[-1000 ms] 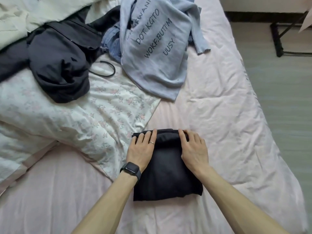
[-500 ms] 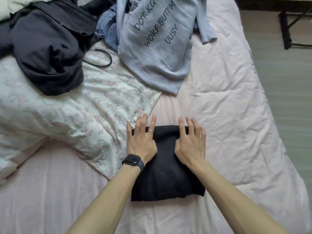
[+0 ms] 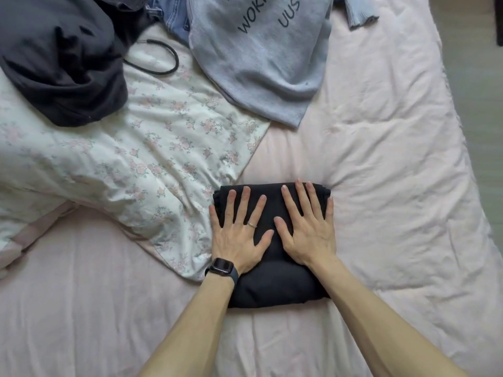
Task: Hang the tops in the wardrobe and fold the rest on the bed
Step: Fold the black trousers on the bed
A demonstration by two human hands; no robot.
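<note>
The bed (image 3: 381, 159), under a pink sheet, lay beneath both hands. A floral quilt (image 3: 136, 164) covered it left of the left hand. Beyond the hands to the left sat a dark grey heap of clothes (image 3: 62, 63). Straight beyond them lay a grey lettered sweatshirt (image 3: 261, 63), showing less of its print than a second before, over a bit of blue jeans (image 3: 174, 17). The folded black garment (image 3: 272, 284) lay on the sheet directly under the hands, its left edge touching the quilt. The left hand (image 3: 236, 240) and right hand (image 3: 307, 235) pressed flat on it, side by side with fingers spread. A second earlier those fingers had curled over its far fold. A black loop (image 3: 163, 61) lay on the quilt beyond the left hand. That wrist wore a dark watch (image 3: 221, 268), and one finger a ring (image 3: 251, 225).
</note>
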